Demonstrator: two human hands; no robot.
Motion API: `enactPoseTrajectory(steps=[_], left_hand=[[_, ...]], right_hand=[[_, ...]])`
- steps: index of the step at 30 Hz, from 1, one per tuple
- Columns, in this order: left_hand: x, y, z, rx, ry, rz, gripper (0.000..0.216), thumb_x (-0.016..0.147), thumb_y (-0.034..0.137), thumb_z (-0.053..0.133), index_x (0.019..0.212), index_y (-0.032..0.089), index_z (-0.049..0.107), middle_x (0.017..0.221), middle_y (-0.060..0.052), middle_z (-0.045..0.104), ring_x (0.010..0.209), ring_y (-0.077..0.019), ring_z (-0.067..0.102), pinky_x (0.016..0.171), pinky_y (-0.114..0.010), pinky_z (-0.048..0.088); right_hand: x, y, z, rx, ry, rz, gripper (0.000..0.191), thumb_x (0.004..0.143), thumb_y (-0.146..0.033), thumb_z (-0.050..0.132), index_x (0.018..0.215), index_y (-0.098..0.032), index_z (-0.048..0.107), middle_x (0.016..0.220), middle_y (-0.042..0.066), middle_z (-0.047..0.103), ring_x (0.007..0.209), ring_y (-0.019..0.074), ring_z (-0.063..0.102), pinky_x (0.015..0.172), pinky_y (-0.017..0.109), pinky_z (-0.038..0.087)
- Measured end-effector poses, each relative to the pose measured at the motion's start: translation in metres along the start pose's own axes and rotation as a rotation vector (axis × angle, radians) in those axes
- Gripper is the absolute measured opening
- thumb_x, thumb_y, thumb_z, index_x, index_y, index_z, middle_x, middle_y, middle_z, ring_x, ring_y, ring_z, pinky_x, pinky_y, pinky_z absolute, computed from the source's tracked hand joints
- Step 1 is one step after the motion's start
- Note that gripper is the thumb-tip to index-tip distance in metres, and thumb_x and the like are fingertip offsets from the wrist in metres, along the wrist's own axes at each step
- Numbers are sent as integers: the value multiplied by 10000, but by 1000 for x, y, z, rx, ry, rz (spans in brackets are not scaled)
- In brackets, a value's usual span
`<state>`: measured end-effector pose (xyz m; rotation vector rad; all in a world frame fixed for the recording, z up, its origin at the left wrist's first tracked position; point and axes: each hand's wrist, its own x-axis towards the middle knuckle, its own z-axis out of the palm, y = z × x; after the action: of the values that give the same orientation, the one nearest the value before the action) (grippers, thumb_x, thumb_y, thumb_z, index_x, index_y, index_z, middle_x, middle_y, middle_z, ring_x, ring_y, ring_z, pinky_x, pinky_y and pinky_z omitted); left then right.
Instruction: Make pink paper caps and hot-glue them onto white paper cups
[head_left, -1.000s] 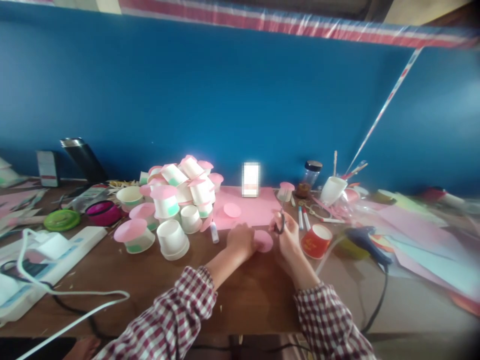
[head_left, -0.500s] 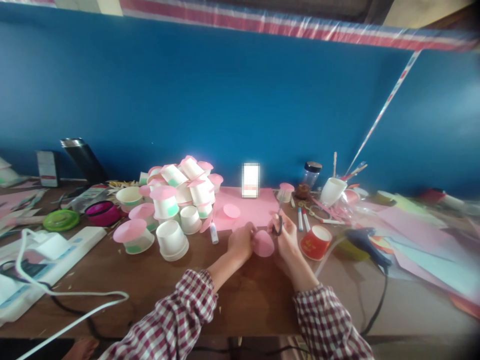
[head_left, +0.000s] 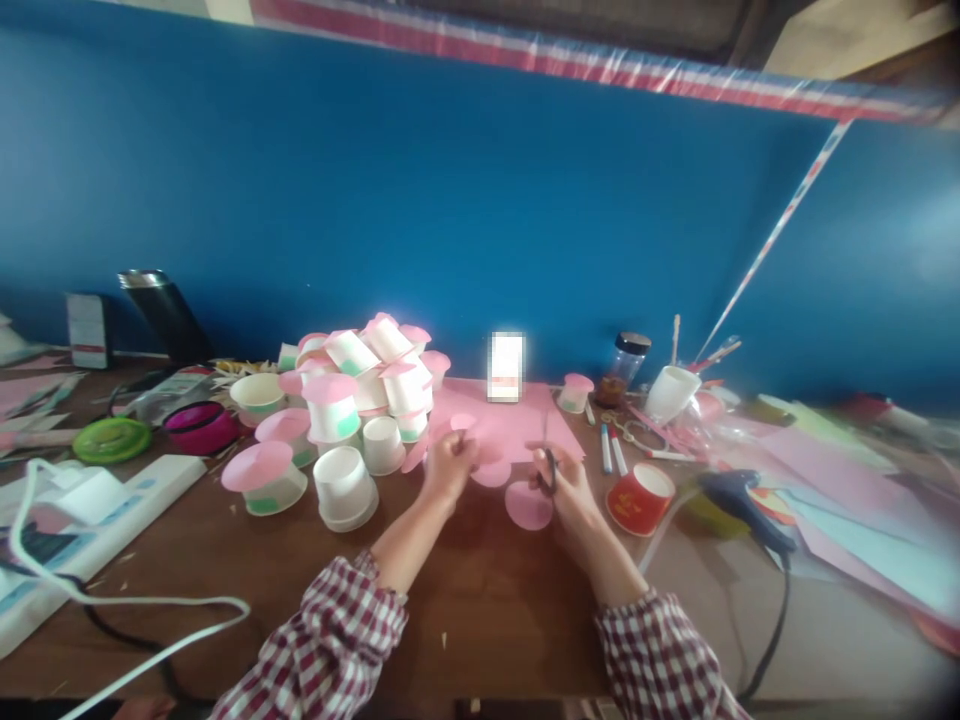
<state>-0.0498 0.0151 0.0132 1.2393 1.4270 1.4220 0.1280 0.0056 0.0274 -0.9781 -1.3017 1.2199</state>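
My left hand [head_left: 448, 465] is closed in a pinch on the pink paper sheet [head_left: 517, 425] at its near edge, beside a small pink paper circle [head_left: 491, 473]. My right hand [head_left: 561, 487] is closed around a pair of scissors [head_left: 549, 462], blades pointing away over the sheet. A cut pink paper circle [head_left: 528, 504] lies flat on the brown table [head_left: 480, 590] just left of my right hand. A heap of white paper cups with pink lids [head_left: 360, 380] stands left of my left hand.
A red paper cup [head_left: 638, 497] and a blue glue gun [head_left: 739, 497] with its cord lie right of my right hand. Markers [head_left: 609, 449], a jar [head_left: 625, 366] and coloured paper sheets [head_left: 847, 470] fill the right side. A white power strip [head_left: 97, 515], cables and bowls sit left.
The pink circle that my hands held up now lies on the table. My left hand has moved forward and left to the pink sheet; my right hand with the scissors shifted slightly.
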Motion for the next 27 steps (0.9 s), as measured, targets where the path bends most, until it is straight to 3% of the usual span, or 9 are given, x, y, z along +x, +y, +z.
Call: enactPoseTrajectory(steps=[5, 10, 16, 27], left_hand=[[14, -2, -19, -333, 99, -92, 202, 651, 318, 625, 745, 149, 571, 674, 0, 565, 597, -93, 542, 555, -202, 428], [14, 5, -24, -473, 139, -166, 325, 588, 286, 717, 858, 153, 595, 717, 3, 571, 577, -69, 536, 485, -162, 383], [12, 4, -20, -490, 231, -230, 447, 586, 226, 742, 991, 164, 564, 786, 2, 571, 619, -62, 556, 515, -157, 418], [1, 3, -9, -459, 200, -219, 497, 614, 221, 750, 1067, 154, 557, 838, -34, 599, 668, -98, 601, 580, -212, 479]], right_hand=[[-8, 2, 10, -102, -252, 116, 402, 745, -453, 665, 983, -137, 597, 552, -42, 513, 465, 84, 458, 437, 209, 345], [-10, 9, 12, -207, -399, 124, 364, 795, -434, 622, 989, -129, 584, 501, -60, 470, 431, 74, 397, 405, 199, 290], [-12, 5, 14, -283, -462, 110, 356, 778, -425, 641, 952, -115, 627, 572, -26, 530, 495, 89, 475, 480, 216, 379], [-11, 6, 14, -268, -466, 128, 377, 767, -433, 639, 964, -111, 645, 559, -25, 553, 452, 97, 507, 460, 216, 392]])
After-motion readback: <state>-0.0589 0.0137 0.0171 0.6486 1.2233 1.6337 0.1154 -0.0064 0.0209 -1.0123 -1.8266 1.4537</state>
